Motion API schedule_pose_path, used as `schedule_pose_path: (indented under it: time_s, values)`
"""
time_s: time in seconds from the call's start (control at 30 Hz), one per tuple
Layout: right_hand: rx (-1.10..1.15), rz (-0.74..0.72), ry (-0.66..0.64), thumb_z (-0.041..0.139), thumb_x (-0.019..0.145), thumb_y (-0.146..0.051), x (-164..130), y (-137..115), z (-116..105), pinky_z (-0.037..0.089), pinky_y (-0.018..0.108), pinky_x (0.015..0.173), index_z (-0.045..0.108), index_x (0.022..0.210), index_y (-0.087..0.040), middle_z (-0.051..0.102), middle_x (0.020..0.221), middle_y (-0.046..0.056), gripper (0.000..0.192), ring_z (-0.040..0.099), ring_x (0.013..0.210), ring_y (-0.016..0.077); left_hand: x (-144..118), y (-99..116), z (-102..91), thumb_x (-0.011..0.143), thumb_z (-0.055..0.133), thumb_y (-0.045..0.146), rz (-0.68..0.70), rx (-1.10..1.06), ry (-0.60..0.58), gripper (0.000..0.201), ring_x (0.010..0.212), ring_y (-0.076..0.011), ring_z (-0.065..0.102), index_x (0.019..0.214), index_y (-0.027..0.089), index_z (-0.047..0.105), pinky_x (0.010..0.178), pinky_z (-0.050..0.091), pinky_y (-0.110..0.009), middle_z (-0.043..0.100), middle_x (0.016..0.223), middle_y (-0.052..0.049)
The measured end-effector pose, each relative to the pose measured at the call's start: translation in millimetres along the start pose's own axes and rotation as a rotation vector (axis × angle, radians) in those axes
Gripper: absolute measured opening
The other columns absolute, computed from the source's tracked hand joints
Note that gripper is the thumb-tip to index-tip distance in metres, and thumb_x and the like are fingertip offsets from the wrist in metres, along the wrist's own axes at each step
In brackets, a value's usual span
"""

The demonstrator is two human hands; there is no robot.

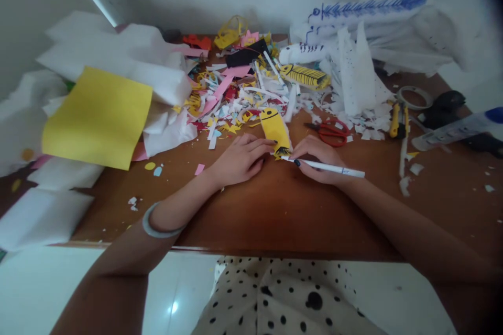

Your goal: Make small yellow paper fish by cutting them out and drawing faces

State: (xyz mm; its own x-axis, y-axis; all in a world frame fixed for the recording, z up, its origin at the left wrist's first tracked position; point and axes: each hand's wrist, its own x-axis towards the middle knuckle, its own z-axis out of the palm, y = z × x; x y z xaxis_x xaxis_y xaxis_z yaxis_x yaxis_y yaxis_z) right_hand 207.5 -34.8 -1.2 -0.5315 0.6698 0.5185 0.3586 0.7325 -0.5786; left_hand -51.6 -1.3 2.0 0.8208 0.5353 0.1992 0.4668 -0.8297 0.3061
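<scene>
A yellow paper fish [275, 128] with black drawn lines lies on the brown wooden table [275, 209]. My left hand [238, 159] rests flat beside it, fingertips touching its left edge. My right hand [316, 159] grips a white marker pen [334, 168], whose dark tip touches the lower end of the fish.
Red-handled scissors [330, 133] lie just behind my right hand. A heap of coloured paper scraps [239, 89] fills the back middle. A yellow sheet [98, 118] and white paper lie left. White paper fish [365, 15], tape roll [414, 97], cutter [395, 120] and glue tube [456, 130] are at right.
</scene>
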Motion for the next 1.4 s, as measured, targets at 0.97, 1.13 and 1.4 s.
schedule_pose_path:
  time_s: [0.97, 1.13, 1.4]
  values:
    - [-0.201, 0.377, 0.238, 0.054, 0.087, -0.020, -6.4, 27.9, 14.8, 0.051, 0.044, 0.090, 0.059, 0.112, -0.024, 0.070, 0.106, 0.008, 0.025, 0.062, 0.103, 0.0266, -2.4, -7.0, -1.6, 0.094, 0.042, 0.015, -0.058, 0.034, 0.099, 0.032, 0.120, -0.0215, 0.052, 0.122, 0.021, 0.056, 0.104, 0.039, -0.041, 0.059, 0.132, -0.006]
    - [-0.186, 0.352, 0.171, 0.052, 0.088, -0.017, -6.5, 26.8, 14.7, 0.051, 0.044, 0.091, 0.059, 0.113, -0.022, 0.070, 0.110, 0.009, 0.027, 0.061, 0.104, 0.0255, -2.2, -10.7, 0.0, 0.094, 0.043, 0.015, -0.052, 0.036, 0.092, 0.034, 0.119, -0.0212, 0.052, 0.124, 0.023, 0.056, 0.104, 0.039, -0.041, 0.059, 0.133, -0.004]
    - [-0.181, 0.329, 0.128, 0.053, 0.087, -0.016, -6.6, 23.3, 14.9, 0.051, 0.044, 0.092, 0.060, 0.114, -0.022, 0.069, 0.108, 0.008, 0.028, 0.060, 0.105, 0.0254, -1.9, -11.0, -0.8, 0.094, 0.042, 0.015, -0.038, 0.043, 0.099, 0.034, 0.119, -0.0206, 0.053, 0.124, 0.022, 0.057, 0.104, 0.040, -0.040, 0.061, 0.131, -0.004]
